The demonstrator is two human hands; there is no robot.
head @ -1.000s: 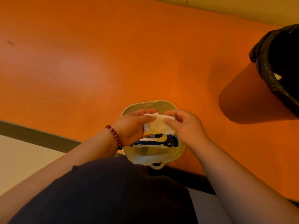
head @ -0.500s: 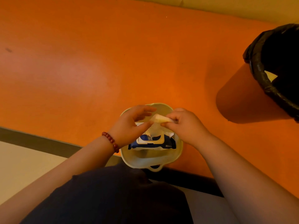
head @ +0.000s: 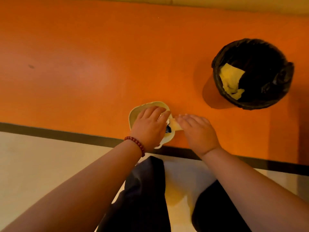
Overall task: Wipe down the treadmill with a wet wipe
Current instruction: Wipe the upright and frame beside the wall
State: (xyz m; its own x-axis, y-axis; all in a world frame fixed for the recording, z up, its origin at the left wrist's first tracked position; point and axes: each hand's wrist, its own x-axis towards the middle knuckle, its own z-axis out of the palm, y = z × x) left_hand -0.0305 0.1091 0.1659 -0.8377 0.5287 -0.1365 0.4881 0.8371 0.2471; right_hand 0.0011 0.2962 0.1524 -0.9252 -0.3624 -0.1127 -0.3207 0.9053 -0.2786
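A pale plastic basket (head: pixel 145 105) stands on the orange floor, and a sliver of the blue wet-wipe pack (head: pixel 168 129) shows inside it. My left hand (head: pixel 150 126), with a red bead bracelet at the wrist, lies over the basket with fairly straight fingers on the pack. My right hand (head: pixel 197 131) is just right of the basket and pinches one end of a pale wet wipe (head: pixel 175 125). The wipe stretches between the two hands' fingertips. Most of the pack is hidden under my left hand. No treadmill is in view.
A bin with a black liner (head: pixel 274 76) stands to the right on the orange floor, with a crumpled used wipe (head: pixel 231 81) inside. A dark strip (head: pixel 66 137) divides the orange floor from a pale floor nearer me. My dark trouser legs (head: pixel 147 190) fill the bottom.
The view has risen and pulled back, so the whole bin now shows. My left hand dropped flat over the pack, and my right hand drew the wipe out to the right.
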